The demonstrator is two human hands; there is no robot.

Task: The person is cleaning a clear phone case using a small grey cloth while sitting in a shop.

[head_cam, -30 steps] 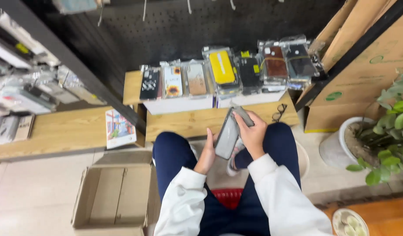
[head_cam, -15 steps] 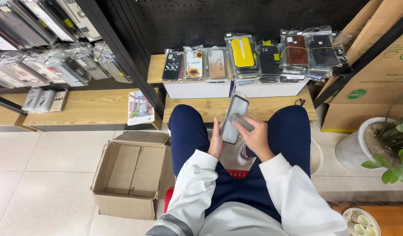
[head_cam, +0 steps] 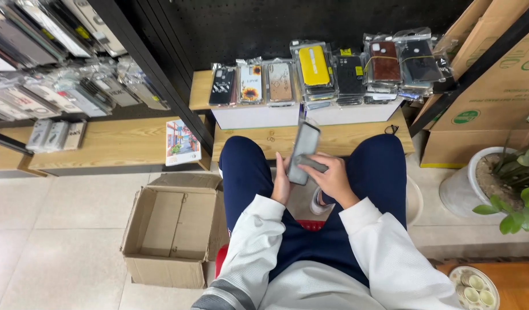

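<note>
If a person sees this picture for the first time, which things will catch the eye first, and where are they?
In the centre, both hands hold a grey phone case in a clear packet above the lap: the left hand at its lower edge, the right hand across its middle. Just beyond, a row of packaged phone cases stands on white boxes, a bright yellow one standing out. An open cardboard box sits on the floor, lower left.

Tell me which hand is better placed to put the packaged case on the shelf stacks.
Probably the right hand: its fingers wrap the packaged case, nearer the stacks. The left hand only steadies its lower edge.
</note>
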